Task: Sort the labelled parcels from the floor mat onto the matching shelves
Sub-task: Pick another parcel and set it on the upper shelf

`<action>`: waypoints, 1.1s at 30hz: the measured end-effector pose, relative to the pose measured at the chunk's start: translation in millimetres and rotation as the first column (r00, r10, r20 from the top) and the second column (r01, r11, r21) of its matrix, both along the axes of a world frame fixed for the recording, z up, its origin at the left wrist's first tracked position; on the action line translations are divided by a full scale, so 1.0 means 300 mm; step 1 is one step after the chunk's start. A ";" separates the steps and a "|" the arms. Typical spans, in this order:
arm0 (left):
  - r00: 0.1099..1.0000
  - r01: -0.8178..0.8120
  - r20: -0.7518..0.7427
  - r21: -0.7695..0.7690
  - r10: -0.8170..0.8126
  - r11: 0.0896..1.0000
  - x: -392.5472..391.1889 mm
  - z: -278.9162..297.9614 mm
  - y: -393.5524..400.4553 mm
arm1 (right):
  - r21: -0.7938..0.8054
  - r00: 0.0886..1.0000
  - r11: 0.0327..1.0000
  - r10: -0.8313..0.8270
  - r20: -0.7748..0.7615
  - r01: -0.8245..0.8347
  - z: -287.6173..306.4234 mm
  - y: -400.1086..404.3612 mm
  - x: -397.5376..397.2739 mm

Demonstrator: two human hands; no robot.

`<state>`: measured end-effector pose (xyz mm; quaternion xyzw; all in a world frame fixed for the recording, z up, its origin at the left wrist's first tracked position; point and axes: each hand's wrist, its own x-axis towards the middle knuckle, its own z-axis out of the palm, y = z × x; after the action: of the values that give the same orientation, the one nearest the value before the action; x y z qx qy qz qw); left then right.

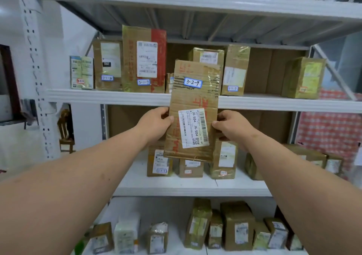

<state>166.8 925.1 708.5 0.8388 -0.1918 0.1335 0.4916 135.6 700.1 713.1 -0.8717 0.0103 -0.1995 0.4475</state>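
Forearms bare, reaching forward and up from the bottom corners toward a white shelf rack (109,96)

Left hand (154,124) gripping the left edge of a parcel (193,102), thumb across the front face, fingers hidden behind. Right hand (232,127) gripping the right edge at the same height, thumb on the front beside a white shipping label (193,128)

Parcel held upright in the air in front of the rack, flat brown cardboard, taller than wide, wrapped in clear tape, red print along the sides. Shipping label on the lower half, turned sideways, reading J6-S04 twice, with barcode. Small blue-edged tag (193,82) near the top, handwritten 3-2-9. Top of the parcel overlapping the upper shelf's front edge, bottom hanging over the middle shelf

Behind, three shelf levels stocked with taped brown boxes standing upright. Upper level: a tall box (145,59) with a red stripe and a tag reading 3-1-7, a box to its left tagged 3-1-10, a small printed carton (81,72) at the far left, more boxes to the right, tags too small to read. Middle level: several boxes just behind the parcel, tags blurred. Bottom level: a row of smaller boxes and one white packet (126,233)

Far right, beyond the rack, red checked cloth (331,131)
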 end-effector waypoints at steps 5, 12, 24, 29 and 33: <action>0.995 -0.008 -0.101 0.014 0.009 1.000 -0.063 -0.102 0.144 | -0.034 0.996 0.999 0.028 -0.084 -0.031 -0.084 0.145 -0.033; 0.958 -0.059 -0.280 0.013 0.060 0.998 -0.150 -0.254 0.399 | -0.044 0.973 0.993 0.101 -0.206 -0.112 -0.263 0.409 -0.055; 0.854 -0.144 -0.491 0.091 0.170 0.985 -0.213 -0.565 0.695 | -0.126 0.891 0.958 0.184 -0.415 -0.256 -0.601 0.730 -0.081; 0.836 -0.158 -0.513 0.112 0.193 0.981 -0.139 -0.622 0.710 | -0.122 0.861 0.950 0.201 -0.467 -0.288 -0.650 0.748 0.000; 0.825 -0.191 -0.520 0.112 0.221 0.975 -0.041 -0.647 0.707 | -0.143 0.859 0.942 0.205 -0.469 -0.302 -0.665 0.748 0.108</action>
<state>154.4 1137.3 514.5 0.8720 0.0388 -0.0557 0.4848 168.1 924.7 513.6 -0.9302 -0.0238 0.0672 0.3601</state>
